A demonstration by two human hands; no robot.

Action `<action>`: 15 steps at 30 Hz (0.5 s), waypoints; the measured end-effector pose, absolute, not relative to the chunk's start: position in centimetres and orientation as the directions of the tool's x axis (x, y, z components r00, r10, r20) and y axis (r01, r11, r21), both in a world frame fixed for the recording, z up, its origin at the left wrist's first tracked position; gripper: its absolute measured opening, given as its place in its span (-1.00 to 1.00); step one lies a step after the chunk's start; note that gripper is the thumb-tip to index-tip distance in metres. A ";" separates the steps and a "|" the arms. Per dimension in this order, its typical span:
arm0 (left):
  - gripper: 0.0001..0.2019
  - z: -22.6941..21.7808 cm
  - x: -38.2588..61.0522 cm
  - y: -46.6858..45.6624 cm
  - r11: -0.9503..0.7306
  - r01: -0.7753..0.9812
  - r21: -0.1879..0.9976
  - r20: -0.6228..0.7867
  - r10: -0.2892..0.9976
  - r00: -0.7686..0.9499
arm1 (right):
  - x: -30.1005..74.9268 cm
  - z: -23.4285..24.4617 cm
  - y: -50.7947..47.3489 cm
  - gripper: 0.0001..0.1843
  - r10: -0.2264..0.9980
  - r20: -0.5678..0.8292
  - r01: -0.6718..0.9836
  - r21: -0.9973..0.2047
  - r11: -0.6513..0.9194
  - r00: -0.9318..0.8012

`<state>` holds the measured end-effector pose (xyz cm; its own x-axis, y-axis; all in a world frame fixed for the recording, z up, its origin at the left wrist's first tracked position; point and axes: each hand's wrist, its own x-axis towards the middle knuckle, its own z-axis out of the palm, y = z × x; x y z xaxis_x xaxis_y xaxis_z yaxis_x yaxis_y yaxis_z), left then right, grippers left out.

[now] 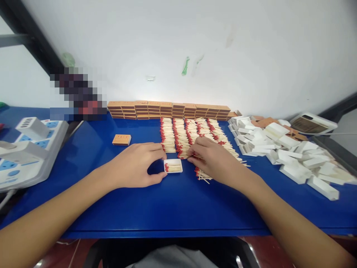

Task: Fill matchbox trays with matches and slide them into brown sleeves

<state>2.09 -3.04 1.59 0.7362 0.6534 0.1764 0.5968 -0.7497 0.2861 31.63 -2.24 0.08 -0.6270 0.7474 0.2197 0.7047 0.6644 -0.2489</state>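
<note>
A small white matchbox tray (173, 166) with a few red-tipped matches in it sits on the blue table (167, 208). My left hand (135, 165) grips the tray's left end between thumb and fingers. My right hand (212, 158) rests just right of the tray, fingers curled and pinching at the near end of the rows of red-tipped matches (192, 136) spread behind it. What the right fingers hold is hidden.
A row of stacked brown matchbox sleeves (167, 110) lines the wall. One brown sleeve (121, 139) lies alone at the left. A heap of white empty trays (290, 152) fills the right side. White power strips (30, 149) sit at the far left.
</note>
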 end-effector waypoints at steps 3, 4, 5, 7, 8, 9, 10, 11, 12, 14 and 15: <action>-0.78 1.7 2.1 -3.1 -0.745 0.599 0.292 0.175 0.658 0.733 | 31.2 0.0 -2.3 -0.81 0.744 0.221 0.709 -0.227 0.668 -0.631; -0.78 1.7 2.1 -3.1 -0.741 0.606 0.291 0.168 0.663 0.730 | 31.2 0.0 -2.4 -0.79 0.740 0.222 0.707 -0.220 0.672 -0.634; -0.77 1.7 2.1 -3.1 -0.737 0.612 0.287 0.161 0.667 0.727 | 31.1 0.1 -2.4 -0.78 0.736 0.221 0.704 -0.217 0.677 -0.640; -0.77 1.6 2.1 -3.0 -0.735 0.617 0.281 0.155 0.670 0.726 | 31.1 0.3 -2.4 -0.79 0.728 0.226 0.694 -0.220 0.685 -0.647; -0.77 1.6 2.2 -3.0 -0.736 0.617 0.278 0.157 0.669 0.727 | 31.1 0.4 -2.5 -0.81 0.726 0.235 0.690 -0.228 0.687 -0.646; -0.78 1.5 2.2 -3.0 -0.737 0.617 0.275 0.160 0.668 0.727 | 30.9 0.5 -2.6 -0.82 0.724 0.254 0.683 -0.241 0.689 -0.641; -0.78 1.5 2.2 -3.0 -0.740 0.616 0.271 0.163 0.666 0.728 | 30.8 0.6 -2.7 -0.85 0.723 0.279 0.676 -0.258 0.691 -0.632; -0.79 1.5 2.3 -3.1 -0.742 0.615 0.266 0.166 0.664 0.729 | 30.5 0.6 -3.0 -0.87 0.722 0.306 0.669 -0.275 0.691 -0.620; -0.79 1.4 2.3 -3.1 -0.743 0.615 0.264 0.167 0.663 0.730 | 30.1 0.6 -3.3 -0.89 0.722 0.332 0.663 -0.290 0.691 -0.607; -0.78 1.4 2.4 -3.1 -0.745 0.612 0.266 0.172 0.661 0.730 | 29.3 0.6 -4.1 -0.90 0.716 0.356 0.648 -0.308 0.697 -0.601; -0.78 1.4 2.4 -3.1 -0.745 0.611 0.269 0.174 0.661 0.730 | 29.0 0.6 -4.4 -0.91 0.712 0.354 0.640 -0.314 0.701 -0.607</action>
